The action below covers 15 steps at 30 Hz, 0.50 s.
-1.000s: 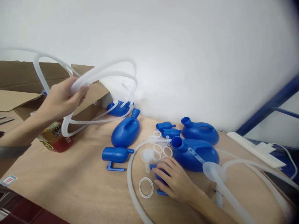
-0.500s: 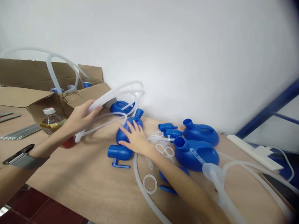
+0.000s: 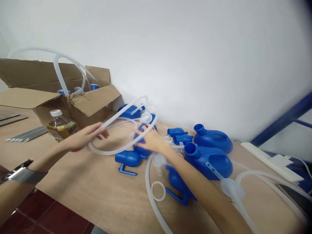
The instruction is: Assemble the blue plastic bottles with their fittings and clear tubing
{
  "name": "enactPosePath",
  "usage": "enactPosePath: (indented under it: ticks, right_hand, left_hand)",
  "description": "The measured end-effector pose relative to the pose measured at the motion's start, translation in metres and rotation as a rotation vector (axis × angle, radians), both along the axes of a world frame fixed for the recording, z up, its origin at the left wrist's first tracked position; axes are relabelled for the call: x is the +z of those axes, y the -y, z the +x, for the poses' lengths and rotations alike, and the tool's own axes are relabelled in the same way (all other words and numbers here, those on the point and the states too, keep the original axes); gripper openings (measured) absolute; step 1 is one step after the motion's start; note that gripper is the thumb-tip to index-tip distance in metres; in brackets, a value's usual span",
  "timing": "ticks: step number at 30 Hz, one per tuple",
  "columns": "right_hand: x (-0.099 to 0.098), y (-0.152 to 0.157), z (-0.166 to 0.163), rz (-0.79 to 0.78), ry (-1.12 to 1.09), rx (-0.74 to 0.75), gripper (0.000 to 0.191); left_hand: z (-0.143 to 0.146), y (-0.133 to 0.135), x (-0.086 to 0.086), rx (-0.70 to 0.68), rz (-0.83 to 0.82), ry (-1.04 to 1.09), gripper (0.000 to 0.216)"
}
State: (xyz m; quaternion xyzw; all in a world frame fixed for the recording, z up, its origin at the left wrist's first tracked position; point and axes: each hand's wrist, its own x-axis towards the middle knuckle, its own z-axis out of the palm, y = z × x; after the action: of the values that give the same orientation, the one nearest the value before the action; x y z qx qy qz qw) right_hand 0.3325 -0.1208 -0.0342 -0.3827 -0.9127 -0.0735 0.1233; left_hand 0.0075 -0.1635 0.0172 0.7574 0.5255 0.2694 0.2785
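My left hand [image 3: 84,136] holds a loop of translucent white tube [image 3: 114,151] just above the wooden table, fingers closed loosely around it. My right hand [image 3: 149,139] reaches across and rests on a blue plastic jug [image 3: 143,151], its fingers closed on the tube's other side. A white funnel end [image 3: 146,117] of the tube sits over that jug. Another blue jug [image 3: 128,110] lies behind by the wall.
An open cardboard box [image 3: 51,97] with tubes and blue parts stands at the left, a drink bottle [image 3: 60,128] before it. Two larger blue jugs [image 3: 209,152], small blue connectors [image 3: 176,132], white rings [image 3: 158,190], a long tube [image 3: 151,191] and a white power strip [image 3: 270,161] lie to the right.
My left hand lowered the tube loop from above the box down to the table. My right hand left the small blue part near the front and reached to the jug and tube.
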Motion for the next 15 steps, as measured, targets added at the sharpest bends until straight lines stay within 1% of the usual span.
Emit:
enactPosePath:
  ticks: [2, 3, 5, 7, 9, 11, 13, 15]
  right_hand:
    - [0.003, 0.001, 0.001, -0.018, -0.029, -0.016, 0.059]
    - [0.004, 0.002, 0.000, -0.028, -0.044, -0.031, 0.053]
    - [0.009, 0.002, -0.003, -0.064, -0.063, -0.072, 0.045]
    - [0.018, -0.001, -0.005, -0.115, -0.057, -0.094, 0.042]
    - [0.033, -0.005, -0.003, -0.173, -0.009, -0.077, 0.042]
    - [0.051, -0.010, 0.002, -0.255, 0.079, -0.016, 0.041]
    - [0.066, -0.011, 0.005, -0.350, 0.162, 0.049, 0.039]
    - [0.071, -0.007, 0.004, -0.415, 0.200, 0.091, 0.039]
  left_hand:
    - [0.007, 0.002, -0.021, -0.039, -0.062, 0.029, 0.049]
    - [0.012, 0.003, -0.031, -0.041, -0.045, 0.001, 0.053]
    - [0.020, 0.004, -0.050, -0.043, 0.052, -0.117, 0.060]
    - [0.027, 0.004, -0.063, -0.048, 0.139, -0.241, 0.066]
    - [0.029, 0.002, -0.071, -0.037, 0.169, -0.325, 0.076]
    - [0.028, -0.004, -0.075, -0.024, 0.184, -0.398, 0.081]
    - [0.024, -0.013, -0.077, -0.001, 0.213, -0.485, 0.074]
    - [0.019, -0.024, -0.077, 0.008, 0.256, -0.544, 0.067]
